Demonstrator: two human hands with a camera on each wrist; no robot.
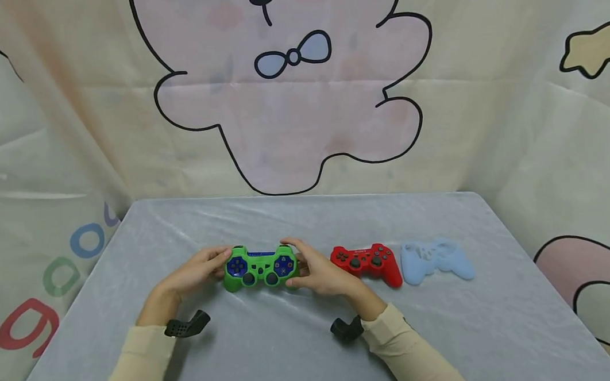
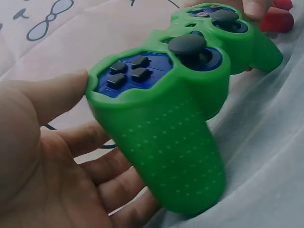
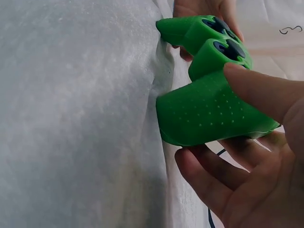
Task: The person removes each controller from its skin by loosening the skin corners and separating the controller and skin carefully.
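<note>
A blue game controller in a green, dotted silicone cover (image 1: 259,266) is held level between both hands, close over the table. My left hand (image 1: 197,271) grips its left end, with the thumb at the top edge and the fingers under the handle, as the left wrist view shows. On the other end my right hand (image 1: 322,270) has its thumb near the right handle (image 3: 209,111) and its fingers beneath. The cover wraps the handles and leaves the buttons and sticks (image 2: 187,45) showing.
Right of the hands a red controller (image 1: 368,262) lies on the table. Beside it is a pale blue silicone cover (image 1: 435,258) with cut-out holes. The grey cloth-covered table (image 1: 272,353) ends at a printed curtain (image 1: 281,128). Each wrist wears a black camera (image 1: 188,325).
</note>
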